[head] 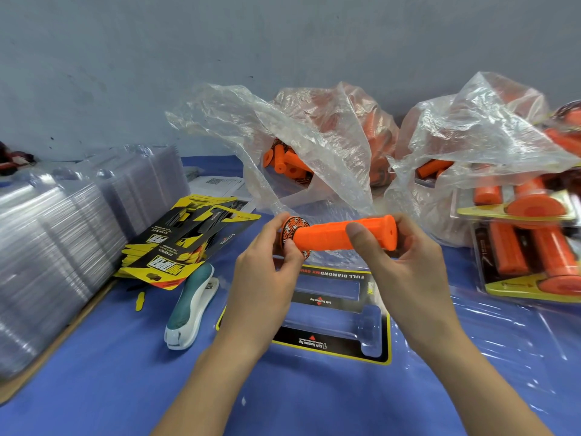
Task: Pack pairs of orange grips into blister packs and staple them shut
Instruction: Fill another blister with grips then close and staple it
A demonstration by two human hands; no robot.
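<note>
Both hands hold one orange grip (330, 236) level above the table, its patterned flange end pointing left. My left hand (267, 272) pinches the flange end. My right hand (405, 262) grips the plain end, thumb across the front. Below the grip lies an open blister pack (330, 316) with a black and yellow card insert, both of its moulded slots bare. A teal and white stapler (191, 306) lies on the blue table cover to the left of the pack.
Stacks of clear blister shells (63, 234) fill the left side, with a pile of yellow and black cards (185, 240) beside them. Two plastic bags of orange grips (314, 146) (465, 152) stand behind. Packed blisters (528, 247) are heaped at the right.
</note>
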